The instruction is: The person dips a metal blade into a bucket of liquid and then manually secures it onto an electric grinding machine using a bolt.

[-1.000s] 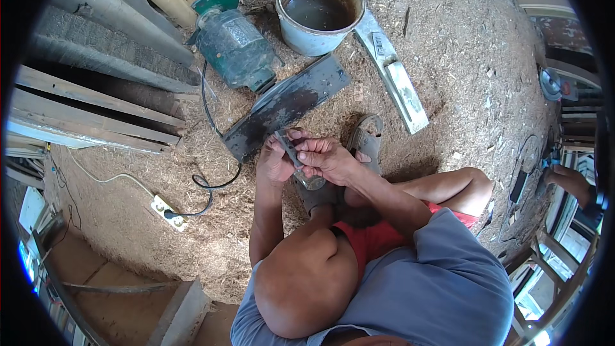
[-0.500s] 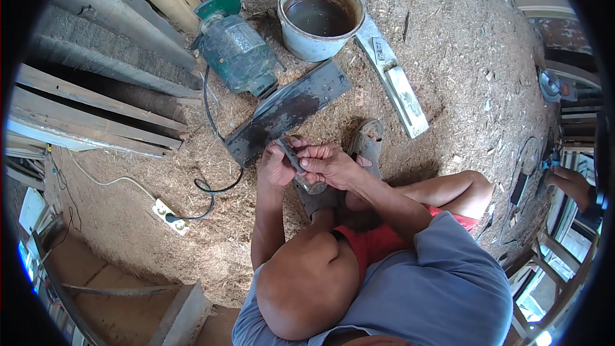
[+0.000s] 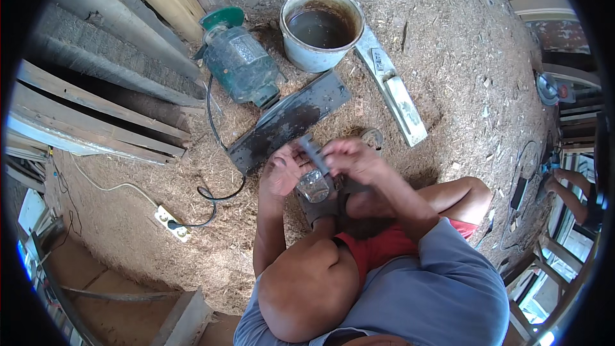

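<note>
A narrow, flat grey metal strip (image 3: 315,156) is held slantwise between my hands, above my sandalled feet. My left hand (image 3: 282,172) has its palm turned up, with its fingers reaching behind the strip's left side. At the strip's right edge, my right hand (image 3: 352,159) has its fingers curled against it; they are somewhat blurred. A shiny, see-through piece (image 3: 314,186) lies over my left foot, just below the strip. Just beyond my hands, a dark, wet-looking flat board (image 3: 291,118) rests at a slant by a green electric motor machine (image 3: 240,61).
A white bucket (image 3: 320,57) of dark liquid stands beyond the board. Right of it lies a long pale bar with a block (image 3: 405,109). A power strip (image 3: 172,223) with a plugged-in cord is at left, near stacked planks (image 3: 102,115). Another person's arm (image 3: 573,182) shows far right.
My hands have parted slightly; the right hand has shifted rightward and its fingers have loosened from their tight pinch. The metal strip has moved right, uncovering more of the shiny piece.
</note>
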